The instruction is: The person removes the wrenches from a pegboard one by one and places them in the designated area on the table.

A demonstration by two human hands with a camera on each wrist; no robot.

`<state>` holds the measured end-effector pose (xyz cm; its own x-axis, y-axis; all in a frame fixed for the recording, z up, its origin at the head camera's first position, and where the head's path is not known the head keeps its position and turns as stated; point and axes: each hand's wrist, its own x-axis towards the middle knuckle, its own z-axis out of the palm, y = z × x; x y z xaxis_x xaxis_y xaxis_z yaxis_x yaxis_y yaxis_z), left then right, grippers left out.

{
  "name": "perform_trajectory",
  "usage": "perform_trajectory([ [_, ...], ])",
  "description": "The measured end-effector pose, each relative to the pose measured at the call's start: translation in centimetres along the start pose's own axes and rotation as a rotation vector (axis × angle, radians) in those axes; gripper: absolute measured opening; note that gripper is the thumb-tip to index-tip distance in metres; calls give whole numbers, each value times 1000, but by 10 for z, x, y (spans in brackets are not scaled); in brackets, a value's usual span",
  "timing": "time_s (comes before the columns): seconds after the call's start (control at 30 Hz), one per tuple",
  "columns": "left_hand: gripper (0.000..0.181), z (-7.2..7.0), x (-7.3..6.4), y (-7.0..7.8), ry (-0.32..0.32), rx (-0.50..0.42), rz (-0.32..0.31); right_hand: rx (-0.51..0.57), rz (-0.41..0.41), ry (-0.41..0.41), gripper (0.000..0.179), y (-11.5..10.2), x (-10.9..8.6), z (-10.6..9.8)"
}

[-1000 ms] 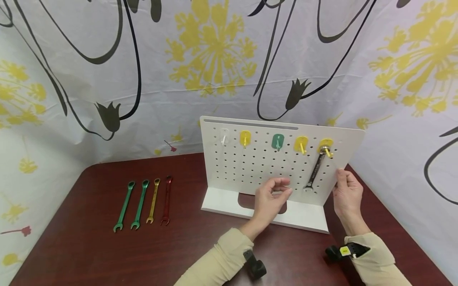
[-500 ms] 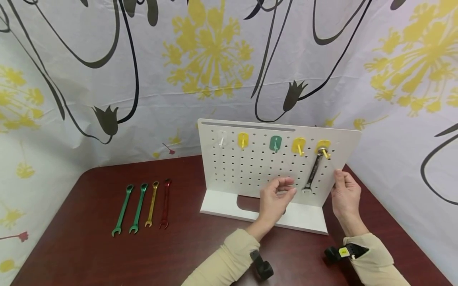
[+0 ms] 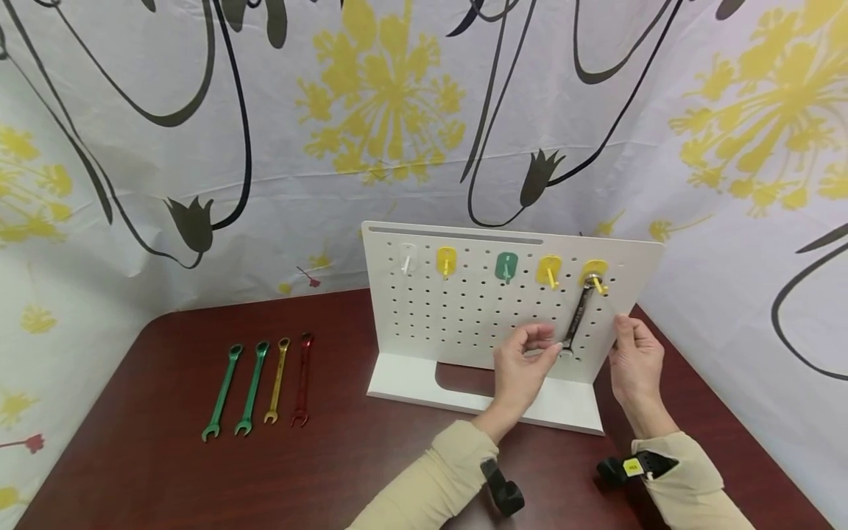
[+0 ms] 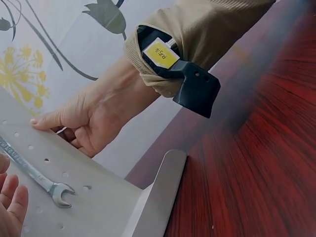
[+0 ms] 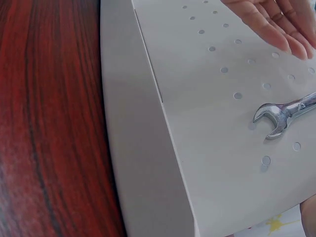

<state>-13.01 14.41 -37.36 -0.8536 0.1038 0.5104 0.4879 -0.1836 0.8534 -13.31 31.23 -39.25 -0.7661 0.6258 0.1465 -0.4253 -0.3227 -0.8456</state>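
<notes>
A silver combination wrench [image 3: 578, 316] hangs by its ring end from the rightmost yellow hook [image 3: 594, 274] on a white pegboard [image 3: 430, 309]. Its open-end jaw points down, plain to see in the left wrist view. My left hand [image 3: 523, 366] is just left of the wrench, fingers loosely bent, thumb tip close to its lower end. The right wrist view shows these fingers [image 5: 276, 27] apart from the wrench. My right hand [image 3: 637, 362] holds the board's right edge, thumb on the front and fingers behind, partly hidden.
Two green wrenches [image 3: 221, 394], a yellow wrench [image 3: 277, 379] and a red wrench [image 3: 302, 379] lie in a row on the dark red table [image 3: 165, 471]. More hooks, white, yellow and green [image 3: 506, 267], line the board's top. A patterned cloth [image 3: 278, 169] hangs behind.
My left hand has moved right along the board, toward the wrench's lower end. My right hand stays on the board's edge. The whole head view has shifted slightly.
</notes>
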Motion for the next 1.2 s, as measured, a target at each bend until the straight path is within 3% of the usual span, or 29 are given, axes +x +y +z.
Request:
perform_trajectory([
  [0.47,22,16,3,-3,61,12,6,-14,-24,-27,18,0,0,0],
  [0.7,25,30,3,-29,102,9,-2,-7,-31,-24,17,1,-1,0],
  [0.97,22,39,2,-41,173,83,71,-14,-39,-25,17,2,-1,0],
  [1.07,23,41,2,-43,193,101,122,-6,-32,-20,17,2,-1,0],
  [1.2,21,43,3,-46,221,193,198,-6,-36,-18,17,3,-1,0],
])
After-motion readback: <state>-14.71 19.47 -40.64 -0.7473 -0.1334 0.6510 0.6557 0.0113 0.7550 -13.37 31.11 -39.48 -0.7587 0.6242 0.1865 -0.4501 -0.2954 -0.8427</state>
